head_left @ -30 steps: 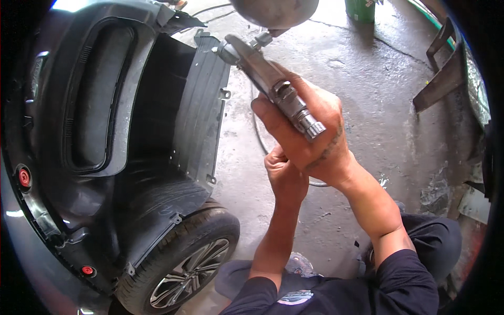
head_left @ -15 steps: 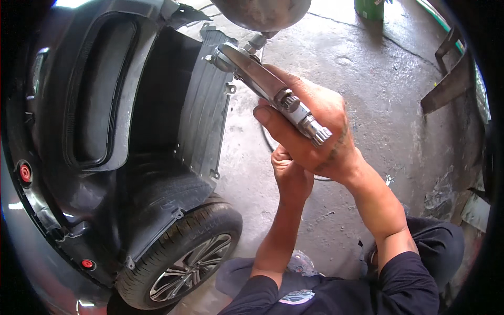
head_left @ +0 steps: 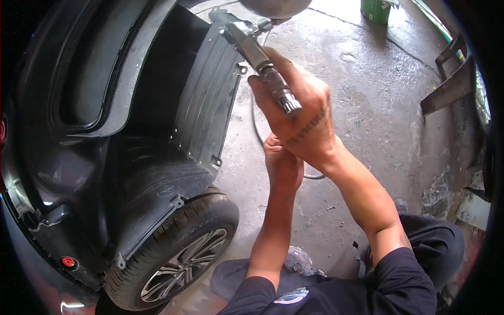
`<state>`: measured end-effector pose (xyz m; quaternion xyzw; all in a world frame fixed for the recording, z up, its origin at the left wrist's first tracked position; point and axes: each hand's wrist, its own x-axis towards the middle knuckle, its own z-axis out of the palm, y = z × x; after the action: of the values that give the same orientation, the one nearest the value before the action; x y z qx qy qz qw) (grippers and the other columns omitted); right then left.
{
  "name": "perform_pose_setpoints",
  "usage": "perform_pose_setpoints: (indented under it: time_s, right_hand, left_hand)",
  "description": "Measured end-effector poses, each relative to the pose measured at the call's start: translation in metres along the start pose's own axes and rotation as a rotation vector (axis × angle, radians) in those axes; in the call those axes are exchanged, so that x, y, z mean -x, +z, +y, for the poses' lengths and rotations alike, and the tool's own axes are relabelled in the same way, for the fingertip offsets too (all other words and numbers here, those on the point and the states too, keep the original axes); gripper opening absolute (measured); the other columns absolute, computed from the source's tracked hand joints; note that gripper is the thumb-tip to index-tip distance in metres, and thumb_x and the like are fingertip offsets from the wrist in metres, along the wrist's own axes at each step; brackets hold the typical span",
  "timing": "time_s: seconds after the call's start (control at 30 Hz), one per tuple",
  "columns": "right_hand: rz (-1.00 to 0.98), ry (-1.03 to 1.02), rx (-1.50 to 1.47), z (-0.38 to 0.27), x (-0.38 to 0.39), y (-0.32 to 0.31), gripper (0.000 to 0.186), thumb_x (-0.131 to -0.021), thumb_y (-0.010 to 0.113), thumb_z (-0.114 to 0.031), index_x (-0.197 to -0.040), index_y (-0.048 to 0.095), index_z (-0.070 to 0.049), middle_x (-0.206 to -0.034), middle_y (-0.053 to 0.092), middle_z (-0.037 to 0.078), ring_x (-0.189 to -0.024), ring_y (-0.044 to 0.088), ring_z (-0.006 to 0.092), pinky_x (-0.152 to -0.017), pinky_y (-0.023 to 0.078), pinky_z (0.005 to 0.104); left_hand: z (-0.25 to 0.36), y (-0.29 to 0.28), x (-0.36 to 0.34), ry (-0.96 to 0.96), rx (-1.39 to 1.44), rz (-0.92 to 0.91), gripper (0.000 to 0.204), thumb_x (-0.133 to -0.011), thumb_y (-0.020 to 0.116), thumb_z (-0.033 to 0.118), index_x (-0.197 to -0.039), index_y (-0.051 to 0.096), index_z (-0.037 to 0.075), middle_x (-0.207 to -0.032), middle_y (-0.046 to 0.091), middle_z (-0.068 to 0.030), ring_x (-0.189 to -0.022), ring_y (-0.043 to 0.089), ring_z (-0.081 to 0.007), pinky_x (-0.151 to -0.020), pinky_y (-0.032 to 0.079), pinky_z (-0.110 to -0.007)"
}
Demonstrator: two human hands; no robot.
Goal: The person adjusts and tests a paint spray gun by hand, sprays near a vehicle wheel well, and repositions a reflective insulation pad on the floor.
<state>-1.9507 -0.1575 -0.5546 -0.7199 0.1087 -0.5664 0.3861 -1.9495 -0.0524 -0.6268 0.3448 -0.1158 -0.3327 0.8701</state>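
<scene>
Gripping a metal spray gun [head_left: 262, 58], right hand [head_left: 299, 115] above left hand [head_left: 282, 165]

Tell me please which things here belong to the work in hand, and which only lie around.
In use:
- metal spray gun, gripped in the right hand
- left hand, just below the right one
- hose hanging under the gun
- black plastic wheel-arch liner beside the gun

Lying about:
- green container on the concrete floor
- car wheel

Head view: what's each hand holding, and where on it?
Right hand grips a metal spray gun around its handle, the fitting end sticking out. Left hand sits behind it; whether it holds anything cannot be told.
</scene>
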Motion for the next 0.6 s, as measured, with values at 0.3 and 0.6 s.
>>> perform_pose_setpoints:
  time_s: [0.3,0.6]
  right_hand:
    - [0.039,0.103,0.068,0.001,0.002,0.0,0.038,-0.092,0.072,-0.009,-0.127,0.062,0.005,-0.085,0.068,0.02,-0.071,0.069,0.0325,-0.064,0.054,0.0387]
    - [-0.001,-0.072,0.023,0.027,0.005,0.007,0.035,-0.091,0.074,-0.01,-0.121,0.064,0.005,-0.092,0.072,0.018,-0.075,0.071,0.0325,-0.065,0.056,0.0372]
  left_hand:
    - [0.027,-0.01,-0.011,0.444,-1.058,0.182,0.025,-0.104,0.057,0.008,-0.123,0.066,-0.006,-0.122,0.064,-0.015,-0.116,0.063,-0.0223,-0.102,0.05,-0.035]
    - [0.028,-0.025,-0.014,0.385,-1.019,0.138,0.03,-0.103,0.053,0.003,-0.129,0.061,-0.01,-0.13,0.062,-0.0159,-0.122,0.062,-0.0241,-0.107,0.047,-0.035]
